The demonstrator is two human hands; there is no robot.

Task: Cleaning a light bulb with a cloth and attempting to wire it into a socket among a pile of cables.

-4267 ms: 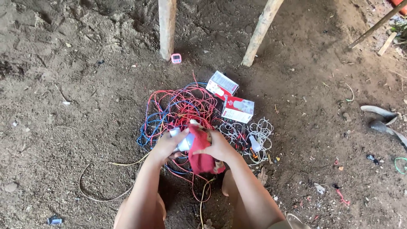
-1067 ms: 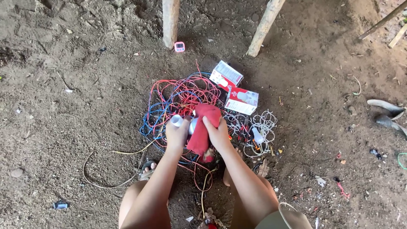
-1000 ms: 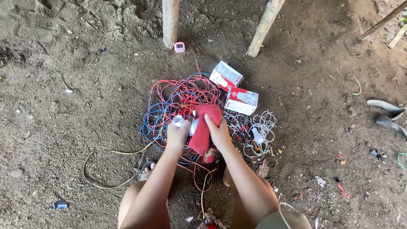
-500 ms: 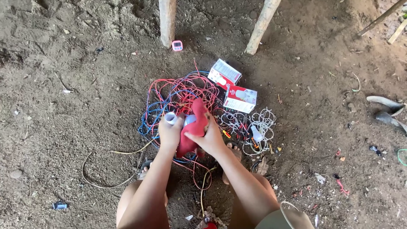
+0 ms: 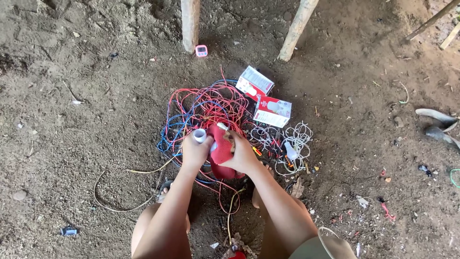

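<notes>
From here the right hand (image 5: 242,156) covers much of the red cloth (image 5: 221,152); what the left hand (image 5: 194,152) pinches is hidden; both wooden posts (image 5: 190,24) are cut off above.

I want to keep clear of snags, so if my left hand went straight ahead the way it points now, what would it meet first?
Probably the tangle of red and blue wires beyond the left hand; depth is hard to judge.

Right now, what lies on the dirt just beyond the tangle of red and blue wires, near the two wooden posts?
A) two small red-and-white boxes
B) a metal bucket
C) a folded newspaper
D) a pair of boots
A: two small red-and-white boxes lie side by side at the far edge of the wire tangle, below the wooden posts.
</notes>
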